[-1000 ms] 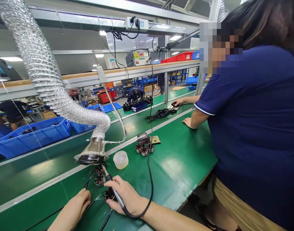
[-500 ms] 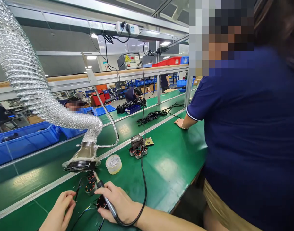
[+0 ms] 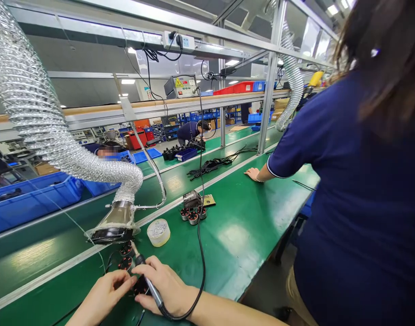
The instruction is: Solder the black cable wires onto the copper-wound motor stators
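Note:
My right hand [image 3: 165, 285] is shut on a soldering iron [image 3: 149, 281], whose thin tip points up and left and whose black cable [image 3: 201, 253] loops away over the green bench. The tip is close to two small motor stators with orange-red windings [image 3: 126, 262], though contact is hard to tell. My left hand [image 3: 103, 298] reaches in from the lower left, its fingertips against a dark motor [image 3: 141, 286] partly hidden beneath both hands. Thin dark wires [image 3: 110, 265] run across the bench around them.
A fume extractor hood [image 3: 114, 231] on a silver duct [image 3: 41, 104] hangs just above the work. Nearby stand a tape roll [image 3: 158, 232], several motors [image 3: 193, 216] and a metal fixture [image 3: 192, 199]. A co-worker [image 3: 357, 203] stands at the right, one hand [image 3: 252, 174] on the bench.
My left hand has moved right, closer to the dark motor and my right hand. The view has swung, showing less of the co-worker, and the co-worker's far hand has left the cable bundle.

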Action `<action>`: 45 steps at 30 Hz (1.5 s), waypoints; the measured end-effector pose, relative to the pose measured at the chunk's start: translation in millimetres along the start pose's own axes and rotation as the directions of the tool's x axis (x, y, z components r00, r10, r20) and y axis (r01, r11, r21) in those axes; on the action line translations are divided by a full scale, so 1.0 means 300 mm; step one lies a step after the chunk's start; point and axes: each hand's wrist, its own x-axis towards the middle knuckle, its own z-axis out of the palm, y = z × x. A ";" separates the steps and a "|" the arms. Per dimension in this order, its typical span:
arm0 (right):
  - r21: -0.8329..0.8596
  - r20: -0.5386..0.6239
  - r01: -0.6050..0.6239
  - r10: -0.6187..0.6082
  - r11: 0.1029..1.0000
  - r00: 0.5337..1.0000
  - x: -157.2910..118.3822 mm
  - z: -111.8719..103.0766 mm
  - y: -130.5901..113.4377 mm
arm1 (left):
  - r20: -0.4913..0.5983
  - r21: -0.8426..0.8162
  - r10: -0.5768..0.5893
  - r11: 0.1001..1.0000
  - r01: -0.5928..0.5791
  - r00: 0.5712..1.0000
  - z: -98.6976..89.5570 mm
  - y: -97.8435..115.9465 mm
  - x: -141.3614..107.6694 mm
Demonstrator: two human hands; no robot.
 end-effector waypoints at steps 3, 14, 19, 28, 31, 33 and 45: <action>0.003 0.010 0.006 -0.006 1.000 1.000 0.001 -0.005 -0.002 | 0.086 -0.049 -0.002 0.999 0.006 0.996 0.009 0.002 0.025; 0.071 0.025 -0.019 0.017 0.997 1.000 0.002 -0.015 -0.012 | 0.302 -0.164 -0.130 0.969 0.186 0.944 -0.073 0.057 -0.024; 0.092 0.019 -0.026 0.024 0.995 1.000 0.001 -0.015 -0.012 | 0.372 -0.299 -0.187 0.903 0.308 0.909 -0.063 0.004 -0.023; 0.139 0.025 -0.016 0.013 0.990 1.000 -0.001 -0.027 -0.020 | 0.429 -0.286 -0.206 0.893 0.349 0.880 -0.092 0.028 -0.056; 0.144 0.021 -0.019 0.016 0.989 1.000 -0.001 -0.021 -0.015 | 0.377 -0.220 -0.210 0.926 0.307 0.902 -0.080 0.050 -0.056; 0.147 0.015 -0.014 0.012 0.989 1.000 -0.002 -0.017 -0.010 | 0.328 -0.181 -0.178 0.952 0.246 0.928 -0.057 0.053 -0.044; 0.145 0.015 -0.004 0.002 0.989 1.000 -0.004 -0.019 -0.008 | 0.280 -0.376 -0.204 0.876 0.303 0.938 -0.010 0.042 -0.032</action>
